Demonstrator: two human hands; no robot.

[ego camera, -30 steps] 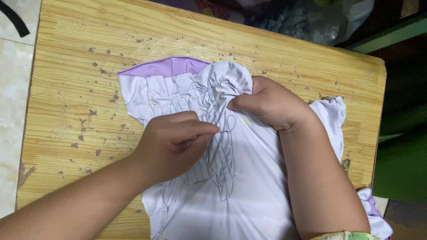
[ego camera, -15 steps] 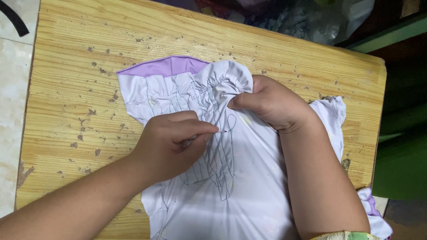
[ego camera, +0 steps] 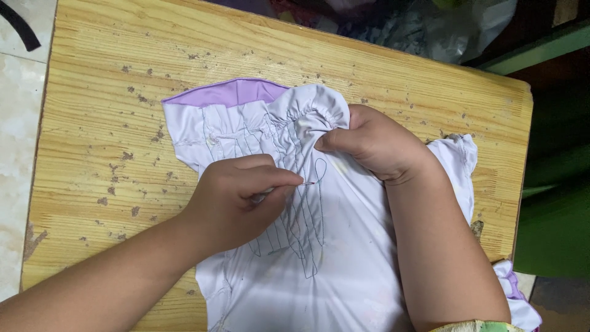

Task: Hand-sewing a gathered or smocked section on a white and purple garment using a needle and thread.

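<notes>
on one garment [ego camera: 344, 246], two hands [ego camera: 295, 178]

- Light on my feed is soft and even, pretty bright on the wooden table [ego camera: 110, 92].
- White cloth [ego camera: 344, 258] looks a touch washed out, no hard glare.
- Only faint shadows under the left hand [ego camera: 236, 200] and right hand [ego camera: 375, 144].
- Top right corner goes dark and murky.
- Focus is decent, no motion blur.
</notes>
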